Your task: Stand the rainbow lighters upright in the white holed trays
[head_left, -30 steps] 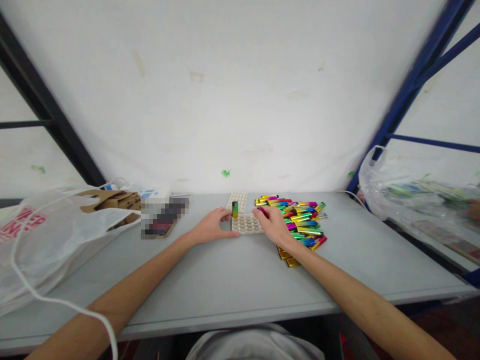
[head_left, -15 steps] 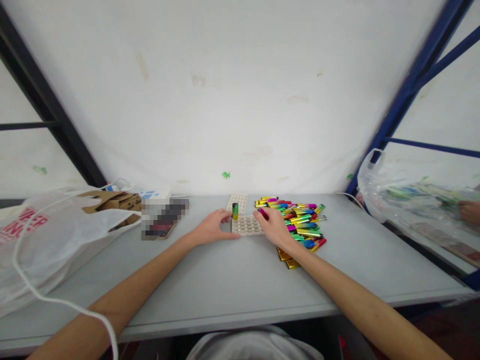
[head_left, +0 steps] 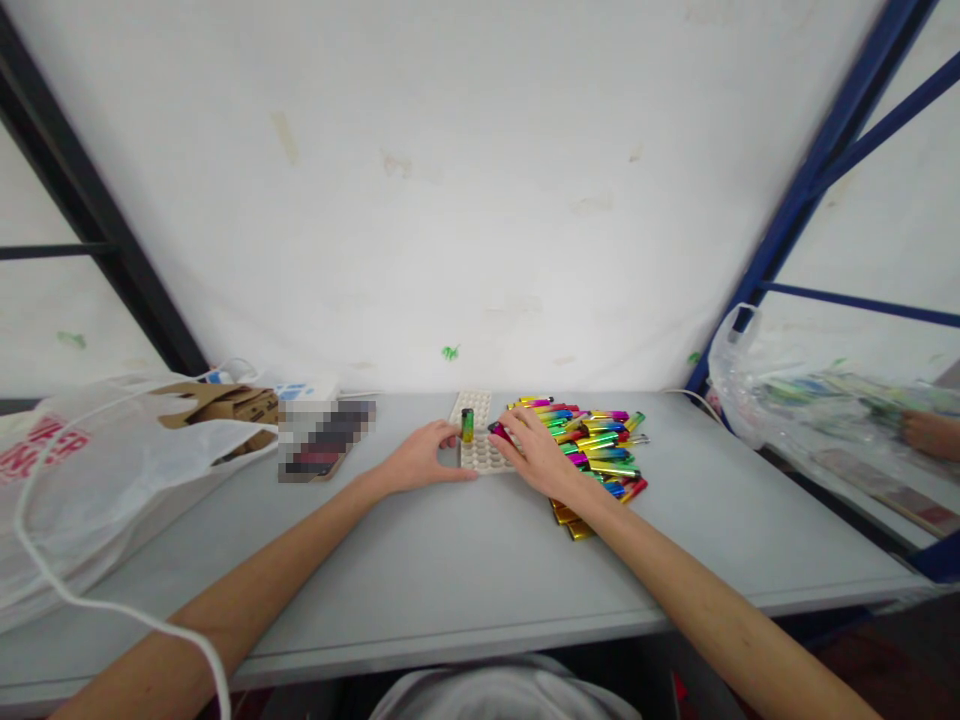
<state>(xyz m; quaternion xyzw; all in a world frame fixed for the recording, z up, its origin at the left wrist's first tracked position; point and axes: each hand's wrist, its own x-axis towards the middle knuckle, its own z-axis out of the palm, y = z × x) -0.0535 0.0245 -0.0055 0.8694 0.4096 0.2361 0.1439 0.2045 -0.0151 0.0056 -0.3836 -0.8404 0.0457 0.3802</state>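
On the desk, a cream tray with rows of round holes (head_left: 486, 459) lies between my hands. A green-and-yellow metallic lighter (head_left: 467, 426) stands upright in its far left part. My left hand (head_left: 424, 458) grips the tray's left end, thumb along the near edge and fingers by the upright lighter. Above the tray's right part, my right hand (head_left: 536, 452) pinches a magenta lighter with a dark end (head_left: 499, 432), held tilted. Just right of this hand spreads a pile of shiny multicoloured lighters (head_left: 604, 440), partly hidden behind my hand and wrist.
A second holed tray (head_left: 471, 402) lies behind the first. To the left are a phone-like object, blurred out (head_left: 330, 445), a white plastic bag (head_left: 135, 470) and a white cable (head_left: 112, 607). Clear plastic bagging (head_left: 750, 385) and another person's hand (head_left: 930, 432) appear at right.
My right hand has moved left from beside the pile to above the tray, carrying the magenta lighter closer to the upright one. My left hand stays at the tray's left end.
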